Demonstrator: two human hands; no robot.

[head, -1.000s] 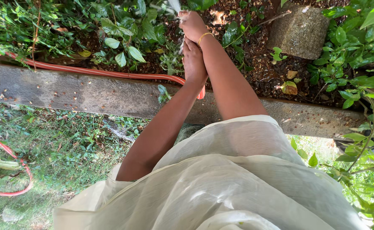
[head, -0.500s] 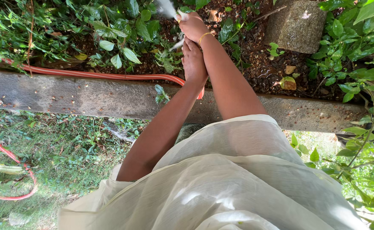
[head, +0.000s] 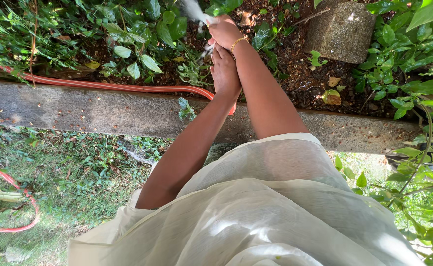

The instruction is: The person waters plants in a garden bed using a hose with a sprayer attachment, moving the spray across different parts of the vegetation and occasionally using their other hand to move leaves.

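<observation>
Both my arms reach forward over a garden bed. My right hand point(head: 223, 30), with a gold bangle at the wrist, is closed around the end of a red garden hose point(head: 127, 87), and a jet of water point(head: 192, 10) sprays up and to the left from it. Just behind it, my left hand point(head: 225, 71) grips the same hose, which runs under my arms and off to the left along the concrete kerb point(head: 93, 112). Leafy green plants point(head: 142, 34) stand where the water lands.
A rough stone block point(head: 342, 30) sits in the soil at the upper right. Dense green foliage point(head: 418, 59) fills the right side. Grass point(head: 73, 182) lies on my side of the kerb, with a loop of the red hose point(head: 9, 184) at the far left.
The water jet has swung from straight ahead to the upper left. My hands have shifted slightly up in view; the grip on the hose is the same.
</observation>
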